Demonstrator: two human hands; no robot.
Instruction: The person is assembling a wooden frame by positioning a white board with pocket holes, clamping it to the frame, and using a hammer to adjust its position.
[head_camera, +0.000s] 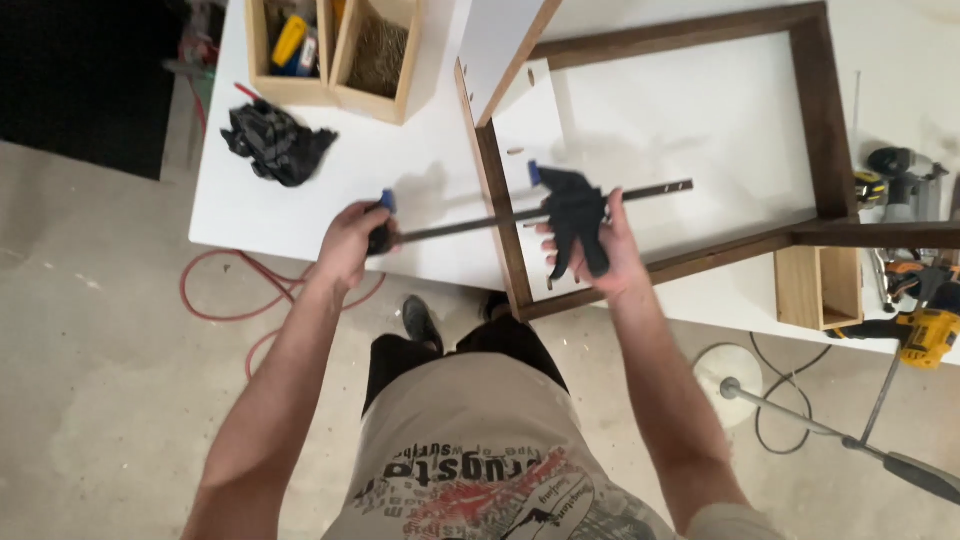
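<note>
Over the near edge of the white tabletop (420, 190), both hands are wrapped around 1 bar clamp (480, 222) and sit well apart along it. The left hand (348, 243) is closed on the clamp's end jaw, where a small blue pad (386, 200) shows above the knuckles. The right hand (600, 250) is closed on the black trigger handle (577, 218) of the sliding head, fingers curled under it. The dark steel bar (650, 189) runs between the 2 hands and on past the right one, lying nearly level and crossing the near left side of a dark wooden frame (830, 120).

That frame lies flat on the tabletop, a large rectangle with a white panel (690, 110) inside it. A second white board (495, 45) leans over its left corner. To the left lies a crumpled black rag (275, 143), and behind it stand 2 open wooden boxes (335, 50), 1 holding tools and 1 holding fasteners. At the right edge are a small wooden box (815, 288), a yellow drill (925, 335) and other power tools. A red hose (235, 290) loops across the concrete floor (90, 350) below the tabletop, and a stand with a round white base (728, 370) sits to the person's right.
</note>
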